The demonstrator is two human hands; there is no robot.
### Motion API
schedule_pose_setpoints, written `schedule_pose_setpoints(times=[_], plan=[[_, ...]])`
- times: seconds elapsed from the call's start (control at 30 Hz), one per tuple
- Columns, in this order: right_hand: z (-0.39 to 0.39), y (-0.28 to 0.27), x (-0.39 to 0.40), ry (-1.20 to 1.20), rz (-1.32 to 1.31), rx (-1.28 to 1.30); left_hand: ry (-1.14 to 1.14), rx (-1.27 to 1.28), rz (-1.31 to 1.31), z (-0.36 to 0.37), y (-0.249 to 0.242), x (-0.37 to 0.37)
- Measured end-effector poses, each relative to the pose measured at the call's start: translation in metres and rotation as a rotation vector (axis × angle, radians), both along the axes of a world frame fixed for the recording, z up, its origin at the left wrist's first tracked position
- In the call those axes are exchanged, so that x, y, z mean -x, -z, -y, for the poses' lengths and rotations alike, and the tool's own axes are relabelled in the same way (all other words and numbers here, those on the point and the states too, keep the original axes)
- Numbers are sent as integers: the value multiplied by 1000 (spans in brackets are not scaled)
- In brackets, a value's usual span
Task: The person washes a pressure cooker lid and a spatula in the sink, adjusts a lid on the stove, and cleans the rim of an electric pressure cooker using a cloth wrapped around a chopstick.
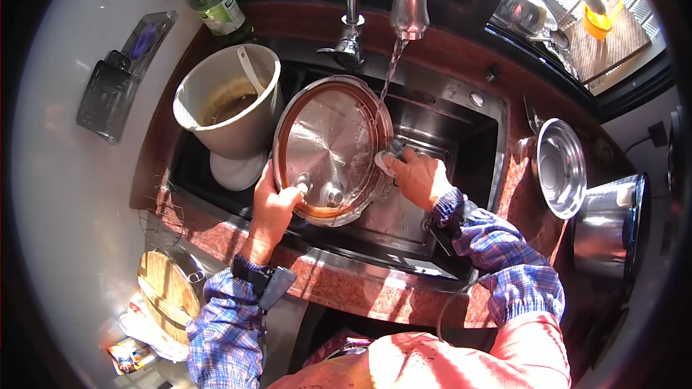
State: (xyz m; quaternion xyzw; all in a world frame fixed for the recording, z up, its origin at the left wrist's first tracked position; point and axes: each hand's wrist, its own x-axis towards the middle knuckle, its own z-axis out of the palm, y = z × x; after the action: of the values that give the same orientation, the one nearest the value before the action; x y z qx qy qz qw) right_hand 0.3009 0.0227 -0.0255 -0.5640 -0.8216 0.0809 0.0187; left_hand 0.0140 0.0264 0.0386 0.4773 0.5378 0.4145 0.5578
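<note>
A round metal pressure cooker lid (328, 145) with a brown sealing ring is tilted over the sink, its inner face toward me. My left hand (272, 209) is closed on its lower left rim, thumb on the inner face by a valve fitting. My right hand (418, 175) pinches a white and grey scrubbing pad (387, 163) against the lid's right rim. Water runs from the faucet (409, 7) onto the lid's upper right edge. Fingers hide part of the pad.
Left of the lid stands a large pale pot (231, 108) with brown residue and a white-handled utensil inside. A green soap bottle (220, 11) stands behind it. On the right counter are a steel bowl (561, 168) and a steel pot (605, 227). The black sink (472, 137) lies below.
</note>
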Motion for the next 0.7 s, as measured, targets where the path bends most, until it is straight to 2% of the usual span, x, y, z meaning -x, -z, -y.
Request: schedule_pose_setpoints(times=[0.07, 0.1, 0.17, 0.2, 0.3, 0.43, 0.5, 0.6, 0.63, 0.7], plan=[[-11, -3, 10, 363, -394, -45, -14, 1, -32, -5, -13, 0], [-20, 1, 12, 362, -394, -44, -21, 8, -61, -6, -16, -2], [-41, 12, 13, 445, -661, -162, -2, -50, -41, -6, -20, -7], [-51, 3, 18, 477, -750, -130, 9, -44, -100, -7, -25, -7], [-70, -11, 30, 439, -862, -126, 13, -43, -129, -3, -25, -8], [-75, -42, 63, 298, -685, -446, 53, 74, -118, 3, -27, -12], [-73, -52, 62, 245, -644, -422, -37, 12, -18, 5, -17, -13], [-74, -52, 44, 365, -478, -122, -84, -31, -106, 5, -9, -8], [-70, -48, 42, 364, -476, -120, -79, -68, -185, 5, -6, -7], [-58, -23, 38, 559, -581, 89, -111, -151, -175, 3, -2, -8]])
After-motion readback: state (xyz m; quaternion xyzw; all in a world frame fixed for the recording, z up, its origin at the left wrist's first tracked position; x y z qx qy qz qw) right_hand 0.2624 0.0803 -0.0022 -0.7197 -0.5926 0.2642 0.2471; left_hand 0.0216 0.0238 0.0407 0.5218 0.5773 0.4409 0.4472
